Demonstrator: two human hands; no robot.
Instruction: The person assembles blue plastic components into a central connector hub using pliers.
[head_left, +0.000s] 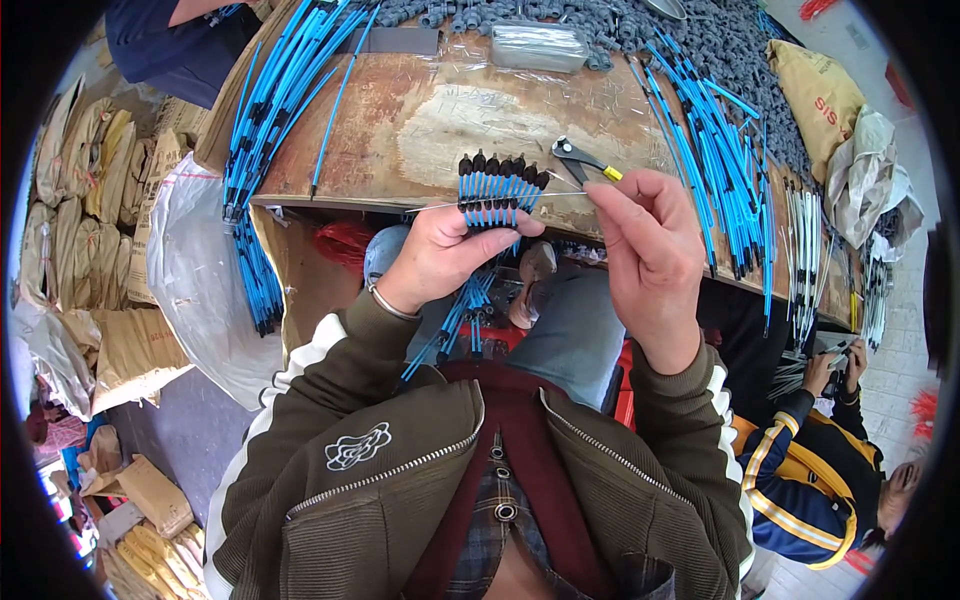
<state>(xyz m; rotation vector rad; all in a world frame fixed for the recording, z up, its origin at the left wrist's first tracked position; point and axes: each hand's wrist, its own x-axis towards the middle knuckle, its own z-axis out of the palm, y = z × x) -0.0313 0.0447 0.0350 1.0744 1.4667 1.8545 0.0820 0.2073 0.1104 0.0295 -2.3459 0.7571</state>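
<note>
My left hand (450, 255) is closed round a flat row of thin blue rods (495, 188) with black fittings and black tips, held upright above the table's near edge. A thin metal wire (566, 193) runs crosswise by the row's black fittings, with an end showing on the left. Its right end is pinched between the thumb and forefinger of my right hand (655, 260). The rods' lower ends hang below my left hand, over my lap. Just beyond my right hand, pliers (588, 158) with black and yellow handles lie on the worn wooden table (400, 110).
Bundles of blue rods lie at the left (285, 100) and right (705, 150). A clear box (540, 48) of thin metal pieces and a heap of grey fittings (690, 60) are at the back. Sacks (75, 190) stand left; a co-worker (810, 480) sits at right.
</note>
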